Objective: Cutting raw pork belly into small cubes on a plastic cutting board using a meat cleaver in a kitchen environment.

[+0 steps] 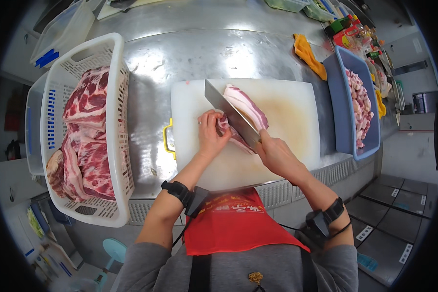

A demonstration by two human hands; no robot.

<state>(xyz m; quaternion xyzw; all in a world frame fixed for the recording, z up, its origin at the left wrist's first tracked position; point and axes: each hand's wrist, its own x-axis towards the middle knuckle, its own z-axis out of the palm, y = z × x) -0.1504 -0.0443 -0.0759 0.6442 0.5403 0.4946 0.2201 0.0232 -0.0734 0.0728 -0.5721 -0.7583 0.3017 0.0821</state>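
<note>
My right hand (277,155) is closed round the handle of a cleaver (231,112), whose broad blade slants up to the left. Under and beside the blade lies raw meat on a white cutting board (199,170). A long strip of pork belly (246,104) rests on the blade's far side. On its near side is another piece of pork (238,139), partly hidden by the blade. My left hand (212,132) grips this nearer piece at its left end, fingers curled close to the cleaver.
A white perforated basket (117,126) of large raw meat slabs (85,117) stands left. To the right, a blue-grey bin (343,117) holds small meat pieces (360,107). An orange cloth (307,54) lies beside it. A yellow handle (168,139) sticks out of the board's left edge. Bottles (343,23) crowd the far right.
</note>
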